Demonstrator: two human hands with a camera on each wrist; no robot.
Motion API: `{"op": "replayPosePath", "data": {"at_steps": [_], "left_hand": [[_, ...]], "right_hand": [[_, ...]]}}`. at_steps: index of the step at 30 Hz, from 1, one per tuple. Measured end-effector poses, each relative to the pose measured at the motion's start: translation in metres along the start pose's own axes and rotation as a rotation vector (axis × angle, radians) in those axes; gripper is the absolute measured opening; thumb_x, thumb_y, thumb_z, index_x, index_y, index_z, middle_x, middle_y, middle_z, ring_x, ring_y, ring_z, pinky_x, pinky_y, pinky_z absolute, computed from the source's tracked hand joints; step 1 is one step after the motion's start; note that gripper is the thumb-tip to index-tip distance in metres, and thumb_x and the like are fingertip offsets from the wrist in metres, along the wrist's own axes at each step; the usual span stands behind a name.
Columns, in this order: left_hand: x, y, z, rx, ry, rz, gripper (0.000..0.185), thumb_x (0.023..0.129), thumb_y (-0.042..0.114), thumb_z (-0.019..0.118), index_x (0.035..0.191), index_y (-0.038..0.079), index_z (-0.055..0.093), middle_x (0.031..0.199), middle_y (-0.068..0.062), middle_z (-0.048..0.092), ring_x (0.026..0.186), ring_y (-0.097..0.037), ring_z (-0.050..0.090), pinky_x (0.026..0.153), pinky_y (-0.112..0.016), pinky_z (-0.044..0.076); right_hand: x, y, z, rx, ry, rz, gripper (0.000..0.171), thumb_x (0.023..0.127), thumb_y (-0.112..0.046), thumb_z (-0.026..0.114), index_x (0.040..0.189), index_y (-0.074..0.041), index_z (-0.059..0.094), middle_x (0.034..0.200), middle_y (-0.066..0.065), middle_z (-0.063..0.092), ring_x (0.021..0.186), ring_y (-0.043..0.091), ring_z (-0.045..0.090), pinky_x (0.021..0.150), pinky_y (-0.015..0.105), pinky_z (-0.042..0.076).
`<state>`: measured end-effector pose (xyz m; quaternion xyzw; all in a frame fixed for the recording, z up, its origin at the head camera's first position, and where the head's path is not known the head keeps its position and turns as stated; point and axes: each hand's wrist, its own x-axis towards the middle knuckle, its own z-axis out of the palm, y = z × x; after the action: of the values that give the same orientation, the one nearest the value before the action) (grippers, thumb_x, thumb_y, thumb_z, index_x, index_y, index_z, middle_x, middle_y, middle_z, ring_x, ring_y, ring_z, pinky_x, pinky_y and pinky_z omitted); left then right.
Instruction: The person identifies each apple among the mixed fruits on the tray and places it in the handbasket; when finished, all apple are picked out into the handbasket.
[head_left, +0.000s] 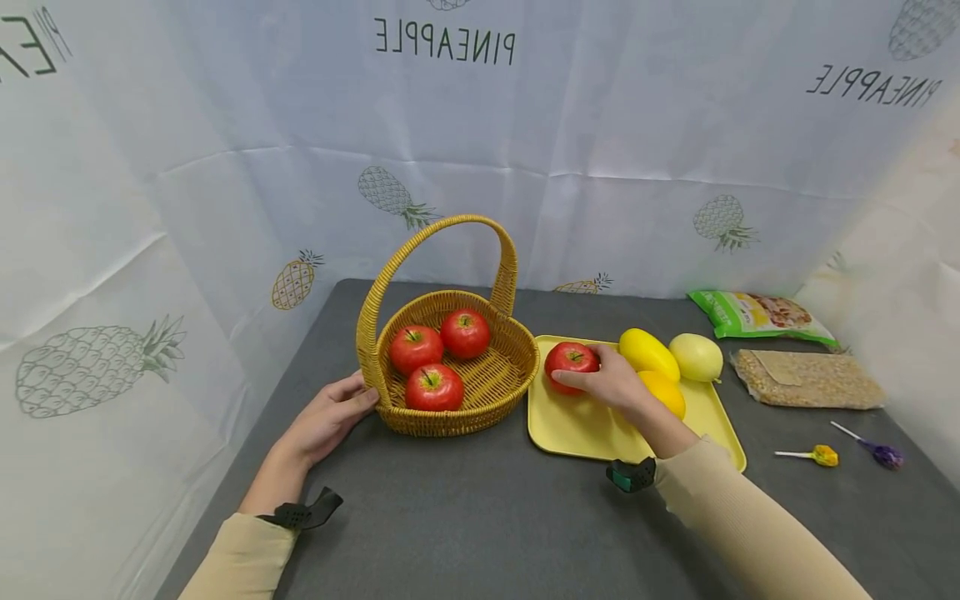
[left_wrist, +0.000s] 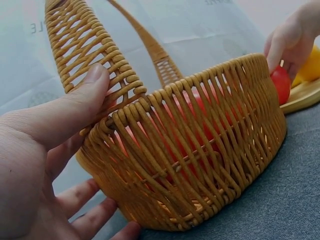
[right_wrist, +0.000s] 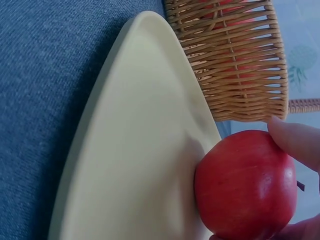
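Three red apples [head_left: 435,354] sit inside the wicker basket [head_left: 517,367], so by my reckoning the job of loading apples is well along, with one left to go. That last apple [head_left: 572,363] lies on the yellow tray [head_left: 577,429], at the corner nearest the basket, and the right hand [head_left: 611,382] is on it now: fingers curled over its top and far side, thumb coming round underneath, a clasp that looks set but the fruit is not yet lifted, as the right wrist view shows it resting on the tray. Over on the other side, the left hand [head_left: 330,417] steadies the basket, thumb pressed on the base of the woven handle [left_wrist: 90,45], the other fingers straight and relaxed against the wall, nothing clenched. Just beyond the right hand's knuckles lie three yellow fruits [head_left: 648,354], which I judge are staying put. Further out to the right of that grip, on the grey counter [head_left: 465,508], there's a green snack bag [head_left: 757,315], a clear packet of grain or nuts [head_left: 806,379], and two lollipops [head_left: 817,455]. Writing: the white backdrop cloth [head_left: 225,125] reads PINEAPPLE, mirrored, in at least two places, among printed pineapple drawings; the print on the green bag is too small to read.
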<state>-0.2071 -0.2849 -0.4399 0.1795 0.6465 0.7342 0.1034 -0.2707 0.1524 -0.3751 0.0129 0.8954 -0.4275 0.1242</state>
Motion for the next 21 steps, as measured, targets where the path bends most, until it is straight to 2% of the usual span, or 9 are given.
{"op": "replayPosePath", "data": {"at_steps": [7,14,21], "left_hand": [[0.0005,-0.0002,-0.0001,0.008,0.004,0.000,0.039,0.107,0.009,0.055,0.145,0.000,0.056,0.160,-0.024,0.028,0.137,-0.007,0.043,0.105,-0.024,0.044],[0.0003,-0.0003,0.0001,0.004,0.003,-0.005,0.042,0.107,0.009,0.054,0.145,-0.009,0.049,0.162,-0.028,0.020,0.140,-0.013,0.040,0.105,-0.025,0.044],[0.0012,-0.0010,-0.0005,0.009,-0.006,-0.001,0.044,0.107,0.009,0.054,0.147,-0.010,0.048,0.163,-0.026,0.021,0.146,-0.018,0.034,0.107,-0.025,0.043]], "right_hand": [[0.0004,-0.0009,0.0022,-0.010,0.000,-0.006,0.100,0.083,-0.052,0.083,0.151,0.003,0.035,0.140,0.025,0.050,0.123,0.039,0.051,0.105,0.050,0.045],[0.0010,-0.0013,0.0030,-0.005,-0.016,0.011,0.094,0.084,-0.051,0.083,0.146,0.005,0.039,0.136,0.024,0.052,0.120,0.037,0.053,0.102,0.047,0.047],[0.0004,-0.0089,0.0005,-0.013,-0.003,-0.008,0.101,0.081,-0.057,0.083,0.149,0.003,0.038,0.137,0.023,0.053,0.119,0.036,0.054,0.098,0.045,0.050]]}}
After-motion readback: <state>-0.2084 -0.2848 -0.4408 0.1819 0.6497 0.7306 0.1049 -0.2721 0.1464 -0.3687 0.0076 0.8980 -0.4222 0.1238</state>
